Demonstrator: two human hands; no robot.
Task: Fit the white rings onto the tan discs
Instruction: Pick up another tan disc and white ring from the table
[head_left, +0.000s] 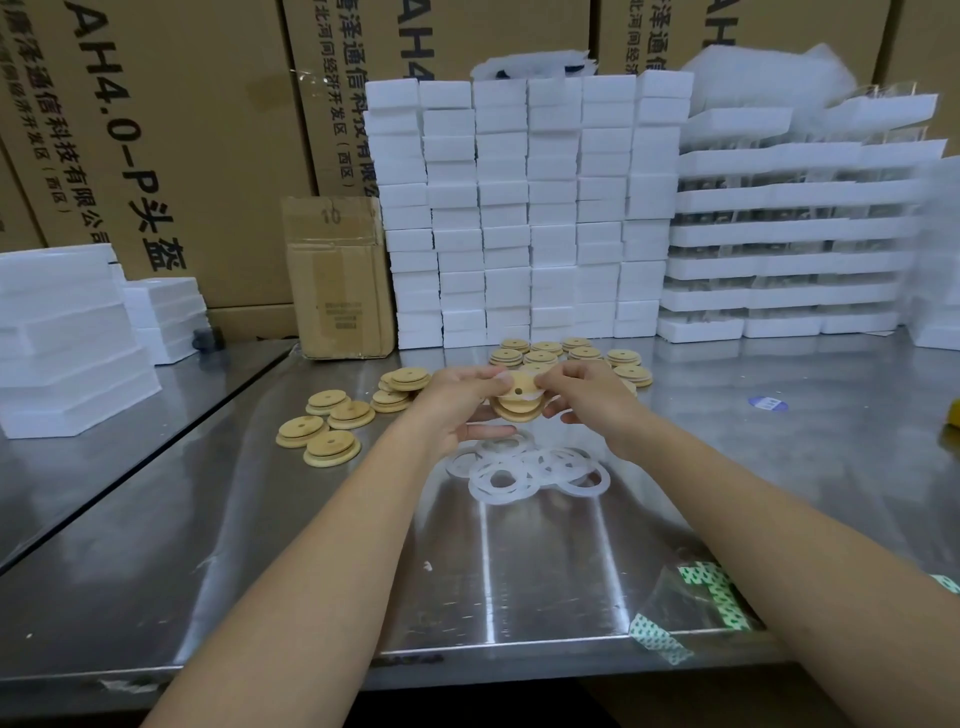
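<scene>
Above the steel table I hold one tan disc (517, 400) with a small centre hole between both hands. My left hand (460, 402) grips its left edge from below. My right hand (587, 392) pinches a white ring (540, 397) against the disc's right side. A loose pile of white rings (524, 470) lies on the table just below my hands. Several tan discs (332, 426) lie scattered to the left, and several more discs (576, 356) sit in a group behind my hands.
Stacks of white foam boxes (530, 208) rise behind the discs, with more white stacks (67, 332) at the left. A small cardboard box (337, 275) stands at the back. Scraps of green-printed tape (711, 587) lie near the table's front edge (467, 654).
</scene>
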